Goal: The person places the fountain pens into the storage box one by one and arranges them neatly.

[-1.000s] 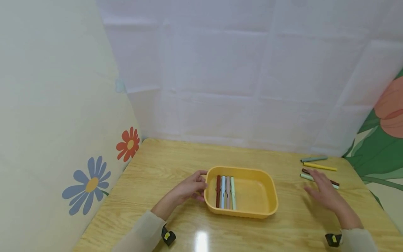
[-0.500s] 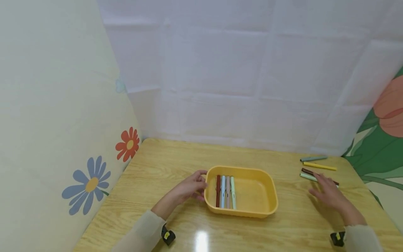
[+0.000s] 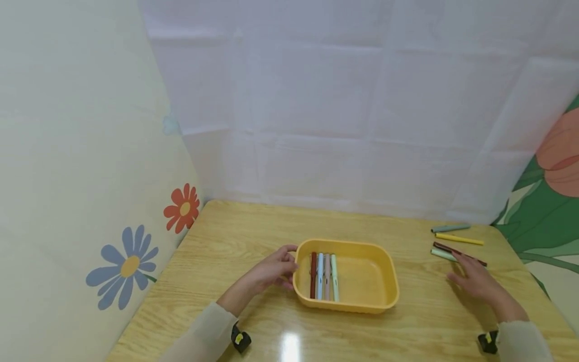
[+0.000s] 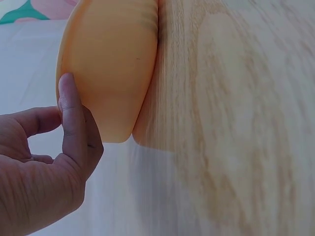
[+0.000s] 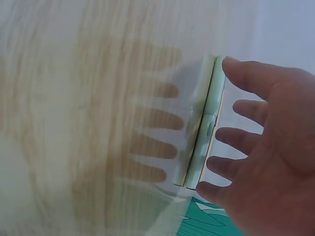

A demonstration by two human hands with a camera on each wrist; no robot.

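A yellow plastic basket stands on the wooden table. Its left rim is pinched by my left hand; in the left wrist view, fingers lie along the outer wall. Inside, side by side at the left, lie a dark red pen, a light blue pen, a pink pen and a light green pen. To the right, my right hand hovers with fingers spread, close to another light green pen and a dark brown pen. Its hand partly covers the green one.
Behind those two lie a yellow pen and a grey-green pen, near the table's back right corner. A white cloth hangs behind the table. Flower-patterned walls flank it left and right.
My right hand has shifted slightly right and toward me over the pens, uncovering more of the dark brown one. The left hand and the basket stay in place.
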